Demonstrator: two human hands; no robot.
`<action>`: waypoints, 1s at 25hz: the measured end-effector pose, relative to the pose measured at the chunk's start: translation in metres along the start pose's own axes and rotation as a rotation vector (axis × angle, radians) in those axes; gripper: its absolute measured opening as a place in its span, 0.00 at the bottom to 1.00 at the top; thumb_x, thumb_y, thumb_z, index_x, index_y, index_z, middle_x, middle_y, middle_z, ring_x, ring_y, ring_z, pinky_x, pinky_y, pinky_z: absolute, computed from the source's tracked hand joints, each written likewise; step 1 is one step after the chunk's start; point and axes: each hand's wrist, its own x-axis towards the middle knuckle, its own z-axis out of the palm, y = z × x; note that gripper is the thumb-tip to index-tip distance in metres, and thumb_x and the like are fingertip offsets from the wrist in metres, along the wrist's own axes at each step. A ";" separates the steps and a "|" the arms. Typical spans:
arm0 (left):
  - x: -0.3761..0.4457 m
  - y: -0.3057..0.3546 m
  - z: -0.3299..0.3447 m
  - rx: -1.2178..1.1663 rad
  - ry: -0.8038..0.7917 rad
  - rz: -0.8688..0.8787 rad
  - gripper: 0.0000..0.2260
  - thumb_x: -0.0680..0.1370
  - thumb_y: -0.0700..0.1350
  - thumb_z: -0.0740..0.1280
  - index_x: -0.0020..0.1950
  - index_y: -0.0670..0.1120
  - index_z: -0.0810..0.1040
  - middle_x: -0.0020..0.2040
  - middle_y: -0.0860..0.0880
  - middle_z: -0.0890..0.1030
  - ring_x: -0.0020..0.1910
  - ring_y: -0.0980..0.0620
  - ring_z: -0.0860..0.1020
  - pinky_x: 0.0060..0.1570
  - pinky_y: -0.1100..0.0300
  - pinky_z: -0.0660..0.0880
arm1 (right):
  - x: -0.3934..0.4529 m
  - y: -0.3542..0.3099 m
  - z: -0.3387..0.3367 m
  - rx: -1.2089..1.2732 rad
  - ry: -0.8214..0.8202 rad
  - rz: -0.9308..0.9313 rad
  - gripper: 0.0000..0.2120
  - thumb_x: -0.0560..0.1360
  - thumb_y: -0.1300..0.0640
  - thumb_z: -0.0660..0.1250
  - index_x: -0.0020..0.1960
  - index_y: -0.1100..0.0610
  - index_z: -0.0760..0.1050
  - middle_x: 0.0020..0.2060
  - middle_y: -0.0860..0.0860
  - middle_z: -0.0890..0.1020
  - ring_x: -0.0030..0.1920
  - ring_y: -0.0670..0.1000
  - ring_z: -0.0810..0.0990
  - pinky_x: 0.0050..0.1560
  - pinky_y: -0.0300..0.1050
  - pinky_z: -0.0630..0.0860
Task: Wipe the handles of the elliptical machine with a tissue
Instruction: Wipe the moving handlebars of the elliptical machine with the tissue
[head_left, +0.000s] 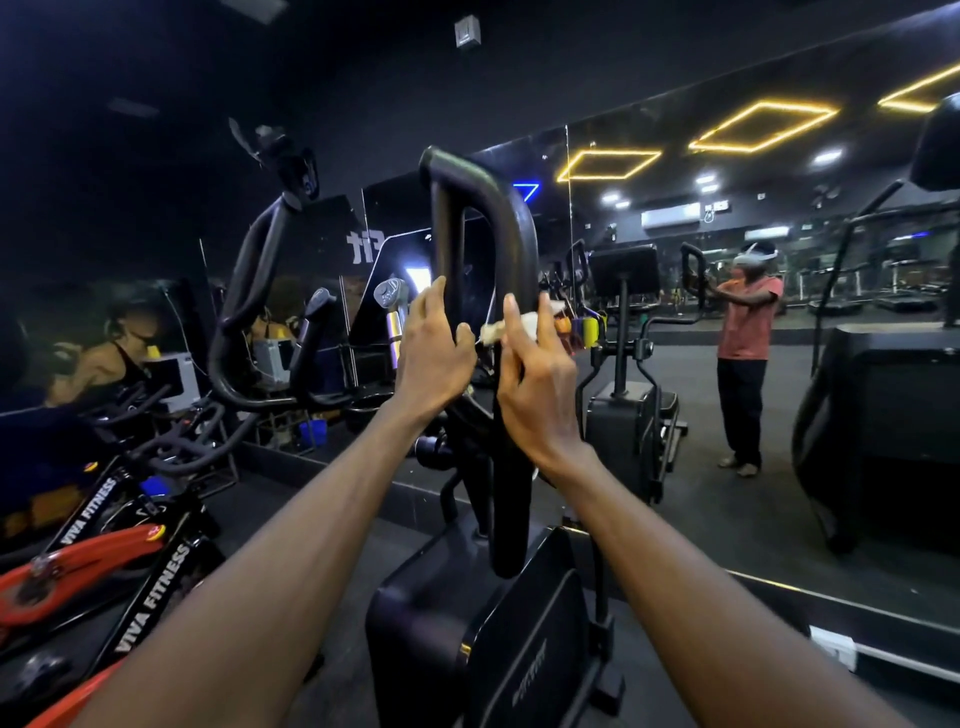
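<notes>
I steady the upright handle (488, 218) with my left hand (434, 358), fingers curled round its inner bar; my right hand (535, 384), the nearer, pinches the tissue (519, 325) against the outer bar, which runs vertically.

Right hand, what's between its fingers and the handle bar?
In the head view, a crumpled tissue lies between the right hand and the handle, pressed against the bar by the fingers.
</notes>
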 end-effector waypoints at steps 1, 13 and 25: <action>-0.002 0.000 -0.001 0.002 -0.006 -0.002 0.28 0.78 0.40 0.62 0.77 0.40 0.59 0.76 0.42 0.64 0.75 0.46 0.61 0.72 0.56 0.58 | 0.015 -0.002 0.000 -0.020 0.003 0.009 0.19 0.83 0.60 0.58 0.73 0.59 0.69 0.72 0.71 0.64 0.64 0.68 0.75 0.65 0.58 0.75; -0.039 -0.002 0.001 0.054 -0.113 -0.131 0.29 0.79 0.42 0.63 0.79 0.44 0.57 0.77 0.43 0.61 0.76 0.45 0.61 0.75 0.50 0.59 | -0.028 0.003 -0.017 -0.059 -0.113 -0.008 0.20 0.81 0.64 0.61 0.73 0.58 0.70 0.66 0.72 0.72 0.60 0.68 0.78 0.60 0.56 0.77; -0.069 -0.025 0.002 -0.070 -0.174 -0.100 0.30 0.79 0.41 0.61 0.79 0.49 0.55 0.77 0.43 0.60 0.71 0.42 0.68 0.69 0.50 0.65 | -0.066 0.009 -0.018 -0.301 -0.088 -0.006 0.22 0.82 0.60 0.55 0.75 0.53 0.67 0.67 0.65 0.74 0.65 0.64 0.74 0.65 0.61 0.73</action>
